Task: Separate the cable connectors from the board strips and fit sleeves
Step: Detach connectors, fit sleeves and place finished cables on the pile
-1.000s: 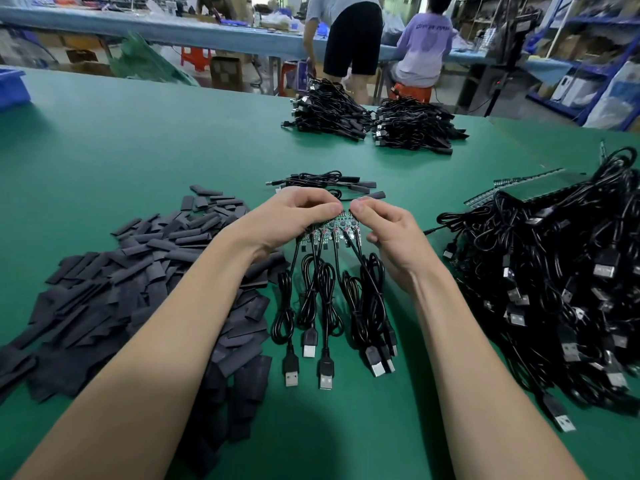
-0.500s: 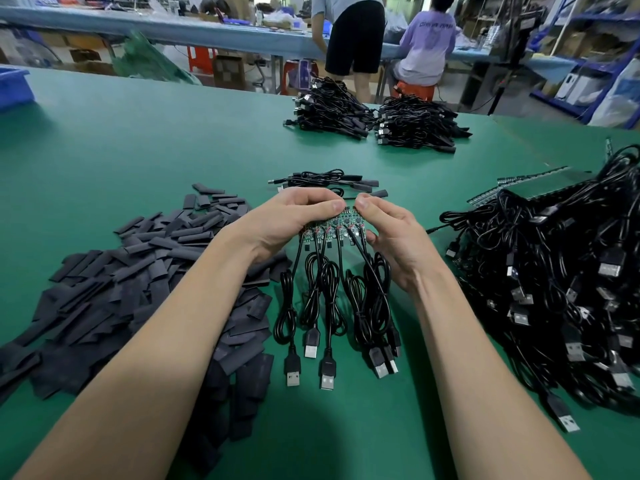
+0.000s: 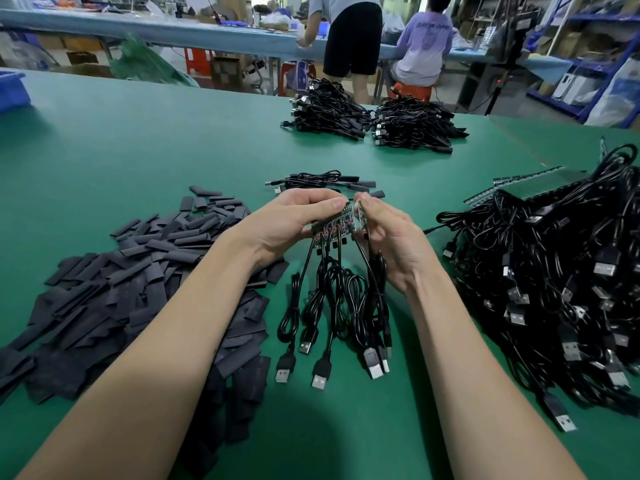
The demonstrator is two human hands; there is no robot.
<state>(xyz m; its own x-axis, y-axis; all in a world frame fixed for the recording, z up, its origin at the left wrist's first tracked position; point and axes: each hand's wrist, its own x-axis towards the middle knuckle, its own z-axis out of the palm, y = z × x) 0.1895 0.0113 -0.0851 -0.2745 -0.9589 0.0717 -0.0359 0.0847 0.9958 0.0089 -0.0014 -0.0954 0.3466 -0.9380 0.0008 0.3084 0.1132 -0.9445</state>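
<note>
Nearest me, the USB plugs (image 3: 318, 379) of the hanging cables (image 3: 334, 292) trail on the green bench (image 3: 138, 150), their metal shells dull silver against glossy black leads looped in loose coils. To my left lies a heap of flat, matte black sleeves (image 3: 138, 289), limp strips cut short; to my right, a tangled mass of cables still to be done (image 3: 554, 289).

Above the plugs I hold the board strip (image 3: 332, 223), a thin rigid strip of small circuit boards with red marks, each one with a lead soldered on. My left hand (image 3: 294, 223) grips the main run, fingers curled over the top and thumb underneath. My right hand (image 3: 384, 237) pinches the end board (image 3: 361, 211) between thumb and fingertips, and it sits tilted away from the rest, so I judge the break is under way at that joint.

To do this well I would keep both grips right up against the score line, bend sharply, not twist, and let the lead hang slack so the solder joint takes no strain. The board looks brittle; the cable will simply flop.

Beyond my hands lie a few finished cables (image 3: 322, 180) with sleeves on. Farther still, two neat black bundles (image 3: 370, 116) sit by the far edge.
</note>
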